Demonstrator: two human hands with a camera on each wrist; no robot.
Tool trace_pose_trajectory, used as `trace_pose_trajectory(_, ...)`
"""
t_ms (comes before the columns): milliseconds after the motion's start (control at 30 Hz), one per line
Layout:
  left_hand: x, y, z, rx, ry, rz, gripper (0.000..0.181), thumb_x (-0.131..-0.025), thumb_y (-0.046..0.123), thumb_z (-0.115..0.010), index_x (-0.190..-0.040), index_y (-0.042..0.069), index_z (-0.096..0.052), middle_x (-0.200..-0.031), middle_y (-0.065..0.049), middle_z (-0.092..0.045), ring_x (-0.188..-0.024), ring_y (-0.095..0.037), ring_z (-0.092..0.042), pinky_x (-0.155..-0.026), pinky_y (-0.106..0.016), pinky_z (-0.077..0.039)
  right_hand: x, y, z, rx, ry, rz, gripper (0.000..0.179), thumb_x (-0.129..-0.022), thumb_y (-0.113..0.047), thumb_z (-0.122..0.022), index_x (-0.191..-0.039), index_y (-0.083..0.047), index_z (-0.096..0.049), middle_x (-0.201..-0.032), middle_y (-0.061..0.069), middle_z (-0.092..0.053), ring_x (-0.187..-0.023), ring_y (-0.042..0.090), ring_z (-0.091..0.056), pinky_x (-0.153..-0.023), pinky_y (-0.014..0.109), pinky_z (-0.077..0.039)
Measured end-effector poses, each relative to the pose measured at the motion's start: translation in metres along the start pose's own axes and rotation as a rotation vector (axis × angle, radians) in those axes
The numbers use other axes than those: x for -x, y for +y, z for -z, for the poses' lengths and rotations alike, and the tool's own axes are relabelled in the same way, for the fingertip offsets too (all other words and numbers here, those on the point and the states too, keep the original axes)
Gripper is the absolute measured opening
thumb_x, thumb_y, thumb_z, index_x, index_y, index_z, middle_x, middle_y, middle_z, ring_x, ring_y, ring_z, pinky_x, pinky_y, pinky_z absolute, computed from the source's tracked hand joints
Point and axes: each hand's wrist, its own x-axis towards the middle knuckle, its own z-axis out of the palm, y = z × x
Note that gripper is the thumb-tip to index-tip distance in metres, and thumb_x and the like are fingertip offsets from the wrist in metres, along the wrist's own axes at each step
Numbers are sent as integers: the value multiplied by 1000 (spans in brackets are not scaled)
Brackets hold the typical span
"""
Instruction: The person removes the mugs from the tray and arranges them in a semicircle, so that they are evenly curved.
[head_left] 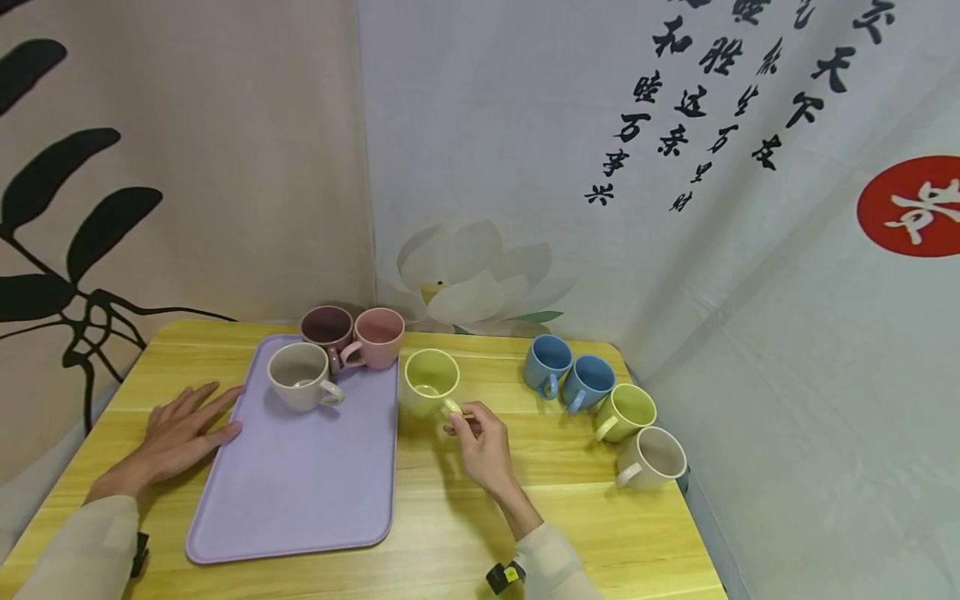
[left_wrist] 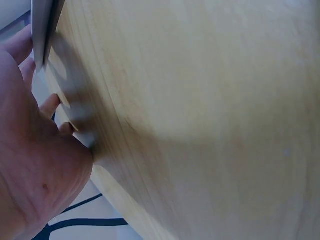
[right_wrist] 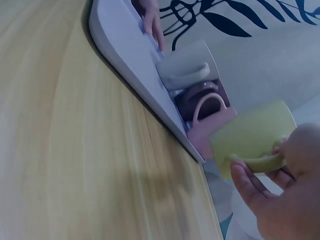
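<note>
My right hand (head_left: 483,446) pinches the handle of a yellow-green mug (head_left: 431,379), just past the right edge of the lilac tray (head_left: 315,500). In the right wrist view the thumb and fingers close on that handle, and the yellow-green mug (right_wrist: 252,137) stays upright. My left hand (head_left: 180,437) lies at the tray's left side, fingers spread and fairly straight, with fingertips at the rim. On the tray's far part stand a white mug (head_left: 298,379), a dark mauve mug (head_left: 327,327) and a pink mug (head_left: 378,337).
At the table's right side, two blue mugs (head_left: 547,365), another yellow-green mug (head_left: 626,412) and another white mug (head_left: 651,458) stand in a slanting row. The wooden table (head_left: 585,533) meets a printed cloth backdrop (head_left: 480,125) behind and at the right.
</note>
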Motion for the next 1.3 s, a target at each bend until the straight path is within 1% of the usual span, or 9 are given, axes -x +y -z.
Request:
trace_pose_trajectory(167, 0, 0, 0, 4, -3, 2, 76, -117, 52, -53, -179, 15, -27, -179, -44, -14, -162, -77, -4, -122, -93, -1, -5, 4, 8, 42, 86, -23, 20, -112, -13, -71, -116, 6, -77, -112, 30, -81, -95, 47, -86, -84, 59, -70)
trace_pose_trajectory(400, 1, 0, -1, 5, 3, 0, 76, -117, 51, -53, -179, 15, -28, -179, -44, -15, -162, -77, -4, -121, -93, -2, -10, 10, 18, 58, 185, -73, 21, -112, -13, -72, -119, 5, -77, -109, 29, -83, -97, 48, -86, -85, 60, -70)
trace_pose_trajectory(533, 1, -1, -2, -2, 7, -3, 76, -117, 51, -54, -179, 15, -28, -179, -44, -15, -161, -77, -6, -121, -93, -3, -14, 14, 23, 97, 263, -95, 16, -111, -14, -73, -116, 0, -79, -107, 26, -84, -93, 44, -87, -78, 43, -72)
trace_pose_trajectory(633, 0, -1, -2, 0, 8, -8, 76, -117, 51, -54, -179, 15, -28, -179, -44, -15, -161, -77, -7, -121, -93, -3, -17, 19, 27, 146, 318, -89, 14, -111, -12, -74, -112, 0, -79, -106, 24, -84, -89, 42, -87, -72, 25, -67)
trace_pose_trajectory(800, 0, -1, -1, 1, 8, -10, 76, -117, 51, -54, -179, 15, -28, -179, -44, -16, -161, -77, -7, -120, -93, -4, -22, 24, 33, 173, 379, -103, 14, -111, -11, -74, -111, 2, -79, -109, 25, -83, -91, 47, -86, -69, 18, -62)
trace_pose_trajectory(967, -1, -1, -1, -6, 8, -10, 76, -117, 51, -54, -179, 16, -28, -179, -44, -16, -162, -76, -8, -120, -93, -5, -26, 29, 38, 208, 418, -154, 16, -111, -13, -73, -113, 1, -78, -106, 25, -84, -92, 44, -87, -66, 19, -61)
trace_pose_trajectory(1100, 0, -1, 0, -1, 8, -11, 76, -117, 50, -54, -179, 16, -28, -179, -43, -16, -161, -76, -8, -120, -93, -4, -29, 31, 41, 242, 432, -169, 18, -112, -16, -73, -115, 2, -78, -106, 23, -84, -90, 39, -88, -66, 26, -65)
trace_pose_trajectory(1267, 1, 0, 1, 5, 6, -11, 75, -117, 51, -54, -179, 16, -28, -179, -43, -15, -161, -77, -7, -120, -94, -3, -31, 37, 43, 244, 459, -140, 23, -112, -22, -73, -114, 0, -78, -106, 21, -82, -86, 34, -88, -64, 31, -66)
trace_pose_trajectory(1300, 1, 0, 1, 6, 6, -11, 75, -117, 51, -54, -179, 16, -28, -179, -44, -15, -161, -77, -7, -120, -94, -3, -33, 50, 45, 226, 465, -98, 27, -113, -29, -72, -113, -3, -79, -105, 17, -82, -85, 28, -88, -63, 29, -65)
